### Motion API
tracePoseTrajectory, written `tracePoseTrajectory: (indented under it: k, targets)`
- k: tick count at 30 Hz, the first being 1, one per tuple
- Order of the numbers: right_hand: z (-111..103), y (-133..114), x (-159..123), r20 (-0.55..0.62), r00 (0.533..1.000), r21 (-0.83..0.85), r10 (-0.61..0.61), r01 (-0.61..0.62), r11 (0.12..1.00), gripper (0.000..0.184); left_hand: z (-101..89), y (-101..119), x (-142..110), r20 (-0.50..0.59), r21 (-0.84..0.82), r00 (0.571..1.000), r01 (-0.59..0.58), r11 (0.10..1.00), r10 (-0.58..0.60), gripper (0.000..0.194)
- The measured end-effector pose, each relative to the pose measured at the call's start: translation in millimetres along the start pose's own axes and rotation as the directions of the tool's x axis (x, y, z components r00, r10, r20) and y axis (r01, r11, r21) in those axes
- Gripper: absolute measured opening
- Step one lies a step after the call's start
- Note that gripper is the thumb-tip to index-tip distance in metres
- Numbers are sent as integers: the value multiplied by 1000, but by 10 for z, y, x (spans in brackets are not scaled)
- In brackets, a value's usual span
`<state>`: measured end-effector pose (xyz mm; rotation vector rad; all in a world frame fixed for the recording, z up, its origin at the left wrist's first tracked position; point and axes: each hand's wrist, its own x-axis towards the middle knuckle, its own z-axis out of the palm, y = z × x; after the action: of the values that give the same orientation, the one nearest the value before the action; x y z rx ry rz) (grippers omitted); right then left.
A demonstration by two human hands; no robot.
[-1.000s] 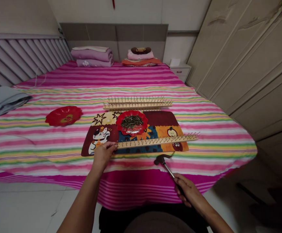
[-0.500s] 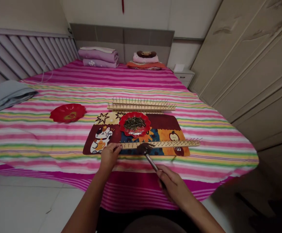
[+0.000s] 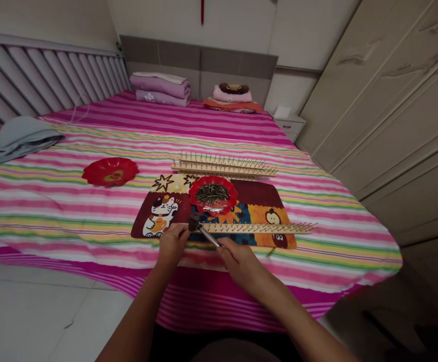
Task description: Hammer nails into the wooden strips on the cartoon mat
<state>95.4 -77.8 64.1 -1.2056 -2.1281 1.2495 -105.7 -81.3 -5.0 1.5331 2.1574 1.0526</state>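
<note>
My right hand (image 3: 240, 261) is wrapped round the metal handle of a hammer (image 3: 209, 235). The hammer's dark head sits over the left end of a wooden strip (image 3: 234, 229), close beside my left fingertips. A row of nails stands up along this strip, several of them leaning. My left hand (image 3: 172, 245) is closed at the strip's left end, thumb and fingers pressed together on it; whether a nail is also between them I cannot make out. Beneath the strip lies a patterned mat (image 3: 151, 211) with a cat picture. Just behind it, a red scalloped dish (image 3: 213, 209) holds loose nails.
More nail-studded wooden strips (image 3: 224, 167) lie behind the mat. A second red dish (image 3: 109, 171) is to the left on the striped bedspread (image 3: 64, 211). Grey cloth (image 3: 22, 138) lies at far left. Folded bedding (image 3: 162, 89) is stacked near the headboard (image 3: 237, 63).
The hammer in my right hand has moved left along the strip, from its middle to beside my left fingers. My left hand stays at the strip's end. The view has shifted slightly.
</note>
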Motion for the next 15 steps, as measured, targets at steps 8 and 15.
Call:
tracePoseTrajectory:
  k: [8, 15]
  targets:
    - [-208, 565, -653, -19, 981, 158, 194, -189, 969, 30, -42, 19, 35, 33, -73, 998, 49, 996, -47, 20]
    - [-92, 1435, -1052, -149, 897, 333, 415, -350, 876, 39, -214, 196, 96, -99, 19, 992, 80, 997, -77, 25]
